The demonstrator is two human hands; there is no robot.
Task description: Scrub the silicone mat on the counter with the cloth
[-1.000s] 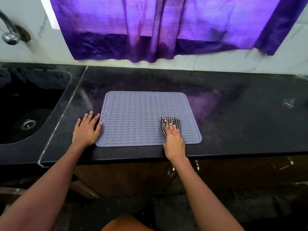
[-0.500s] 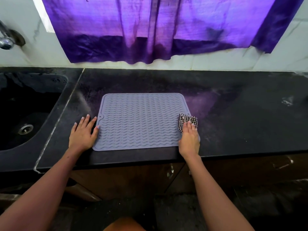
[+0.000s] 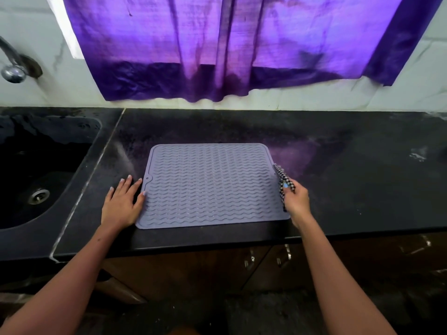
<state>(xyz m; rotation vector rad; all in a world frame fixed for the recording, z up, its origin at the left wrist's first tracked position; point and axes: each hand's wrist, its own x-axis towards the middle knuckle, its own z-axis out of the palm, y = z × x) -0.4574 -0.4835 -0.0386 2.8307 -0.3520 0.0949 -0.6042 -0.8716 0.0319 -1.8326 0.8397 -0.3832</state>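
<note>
Here, by label:
Mat: silicone mat (image 3: 210,187), grey-lilac with wavy ridges, lying flat on the black counter (image 3: 350,189), near its front edge, between the two hands
Mat's corners: rounded, with a small hole showing at the left edge, just beside the left fingertips
Left hand: left hand (image 3: 123,204) resting palm-down on the counter at the mat's left edge, fingers straight and slightly spread, thumb tip touching the mat's rim
Right hand: right hand (image 3: 296,200) hovering at the mat's right edge, fingers curled, pinching the cloth against the thumb
Cloth: checked black-and-white cloth (image 3: 283,177) sticking up and forward out of the right hand, bunched into a narrow strip, its far end reaching over the mat's right rim; touching the mat or just above it, hard to tell
Counter: showing pale smears on the far right and a purple sheen behind the mat
Sink: dark sink (image 3: 36,170) sitting to the left of the counter, well apart from the mat, with a metal drain (image 3: 38,196) in its bowl
Tap: chrome tap (image 3: 13,66) sticking out from the wall above the sink
Curtain: purple curtain (image 3: 229,44) hanging over the white wall behind the counter
Cabinets: brown cabinet doors (image 3: 266,269) with metal handles showing below the counter's front edge
</note>
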